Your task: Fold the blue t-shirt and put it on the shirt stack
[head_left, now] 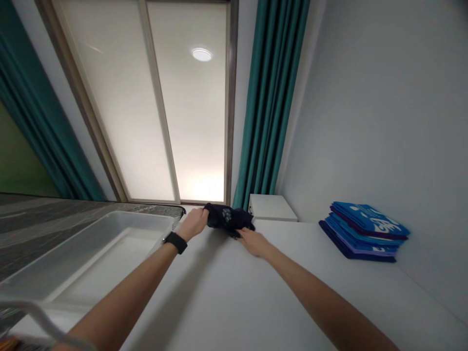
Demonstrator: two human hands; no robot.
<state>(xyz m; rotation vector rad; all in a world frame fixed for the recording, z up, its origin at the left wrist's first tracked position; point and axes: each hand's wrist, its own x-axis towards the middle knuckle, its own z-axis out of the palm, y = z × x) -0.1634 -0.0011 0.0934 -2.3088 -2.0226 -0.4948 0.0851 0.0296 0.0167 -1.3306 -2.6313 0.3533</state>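
Near the far end of the white table [226, 302], both hands grip a dark navy cloth [224, 217] with a small pale print. My left hand [194, 223], with a black watch on its wrist, is closed on the cloth's left end. The lower right part of the same cloth is pinched in my right hand [254, 242]. The cloth is bunched and slightly raised at the left, and a shadow falls on the table below it. What kind of cloth item it is, I cannot tell.
On the right, by the wall, lies a stack of folded blue and purple cloths [365, 231] with white prints. A translucent plastic bin [120, 219] stands at the left. Beyond the table are a white cabinet [274, 207], a teal curtain [274, 107] and frosted sliding doors [193, 122].
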